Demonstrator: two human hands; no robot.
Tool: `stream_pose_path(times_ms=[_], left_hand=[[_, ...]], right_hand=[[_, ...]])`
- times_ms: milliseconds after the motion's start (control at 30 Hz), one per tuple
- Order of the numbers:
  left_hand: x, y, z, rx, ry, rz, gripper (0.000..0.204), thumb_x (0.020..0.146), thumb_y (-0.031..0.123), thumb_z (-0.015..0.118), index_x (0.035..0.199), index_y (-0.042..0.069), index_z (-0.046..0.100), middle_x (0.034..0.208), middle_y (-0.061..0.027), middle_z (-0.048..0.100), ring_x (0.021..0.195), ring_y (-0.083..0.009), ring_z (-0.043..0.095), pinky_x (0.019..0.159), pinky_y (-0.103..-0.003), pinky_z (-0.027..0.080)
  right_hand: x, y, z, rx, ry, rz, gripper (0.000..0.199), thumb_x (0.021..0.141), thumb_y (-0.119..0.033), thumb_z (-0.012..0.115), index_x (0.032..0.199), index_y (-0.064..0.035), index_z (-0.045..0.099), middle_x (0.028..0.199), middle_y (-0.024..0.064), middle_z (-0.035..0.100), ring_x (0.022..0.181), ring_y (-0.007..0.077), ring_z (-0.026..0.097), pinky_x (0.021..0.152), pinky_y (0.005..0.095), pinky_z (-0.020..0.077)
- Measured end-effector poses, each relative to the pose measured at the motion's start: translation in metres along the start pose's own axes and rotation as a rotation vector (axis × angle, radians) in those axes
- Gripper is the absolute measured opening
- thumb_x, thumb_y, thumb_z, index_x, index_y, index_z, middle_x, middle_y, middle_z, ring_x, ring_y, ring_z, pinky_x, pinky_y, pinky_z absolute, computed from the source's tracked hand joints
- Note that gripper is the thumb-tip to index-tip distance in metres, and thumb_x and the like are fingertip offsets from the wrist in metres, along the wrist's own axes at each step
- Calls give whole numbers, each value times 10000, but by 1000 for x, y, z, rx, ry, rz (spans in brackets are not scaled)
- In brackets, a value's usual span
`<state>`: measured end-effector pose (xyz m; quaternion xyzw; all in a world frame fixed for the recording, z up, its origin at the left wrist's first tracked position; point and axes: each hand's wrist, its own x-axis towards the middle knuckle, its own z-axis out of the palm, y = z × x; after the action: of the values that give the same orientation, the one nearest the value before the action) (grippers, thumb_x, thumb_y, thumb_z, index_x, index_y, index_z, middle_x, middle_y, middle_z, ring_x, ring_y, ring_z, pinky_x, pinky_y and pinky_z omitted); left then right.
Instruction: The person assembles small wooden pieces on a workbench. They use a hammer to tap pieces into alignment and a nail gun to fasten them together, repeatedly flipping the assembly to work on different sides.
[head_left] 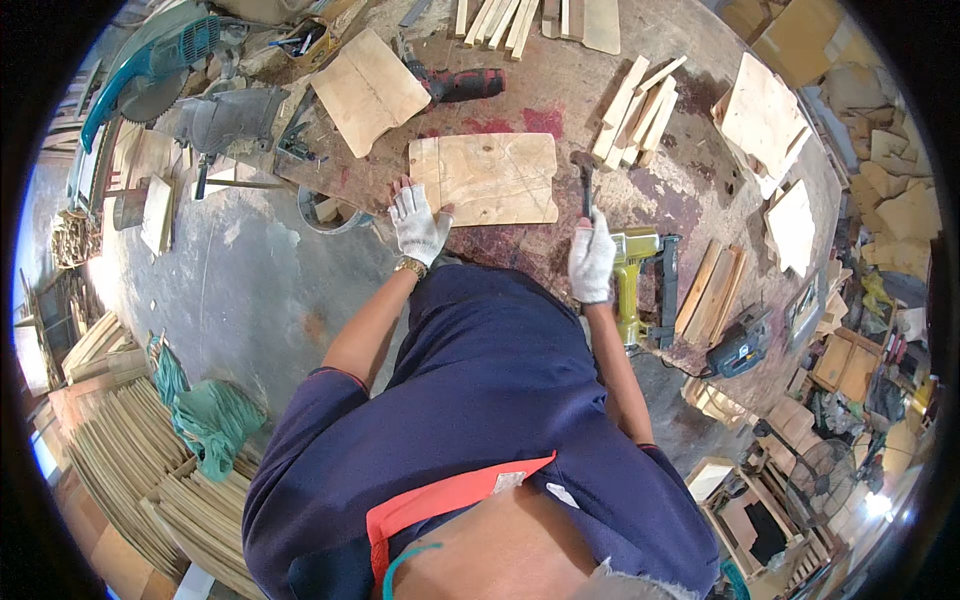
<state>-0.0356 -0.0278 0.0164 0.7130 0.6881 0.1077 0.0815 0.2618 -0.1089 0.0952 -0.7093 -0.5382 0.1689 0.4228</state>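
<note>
A rectangular wooden board (484,178) lies flat on the worktable in front of me. My left hand (418,222), in a white knit glove with bare fingertips, rests at the board's near left corner. Its fingers are spread and hold nothing. To the right of the board, my right hand (592,258), gloved too, is closed round the handle of a hammer (586,176). The hammer head points away from me, just off the board's right edge. Close beside that hand lies a yellow-green nail gun (632,270) with a black magazine.
Beyond the board lie a red and black cordless drill (465,84) and another wooden panel (370,92). Wood strips (635,115) are piled at the far right, near stacked panels (762,120). A jigsaw (740,340) sits at the table's right edge. A miter saw (150,85) stands far left.
</note>
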Motion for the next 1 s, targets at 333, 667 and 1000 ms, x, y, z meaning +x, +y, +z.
stream_pose_path(times_ms=[333,667,1000], left_hand=[[-1,-5,16,23,14,-19,950,904,600,585,1559,-20,284,1646,-229,244,1531,-404,200,1225,-535,194],[-4,-7,18,-12,87,29,965,883,618,581,1545,-27,302,1629,-237,272,1530,-405,209,1242,-538,145],[-5,-5,16,-12,60,6,977,880,592,588,1558,-38,276,1630,-221,283,1528,-388,220,1231,-527,169]], right_hand=[[14,10,51,-93,-193,45,278,1036,-271,526,938,-15,572,649,278,613,626,473,640,534,553,475],[3,23,61,-387,-410,-12,346,1034,-316,532,874,-16,595,635,260,626,609,463,645,528,540,497],[12,-71,97,-72,-481,-184,229,1008,-230,569,897,-30,560,645,250,595,633,470,621,552,552,451]])
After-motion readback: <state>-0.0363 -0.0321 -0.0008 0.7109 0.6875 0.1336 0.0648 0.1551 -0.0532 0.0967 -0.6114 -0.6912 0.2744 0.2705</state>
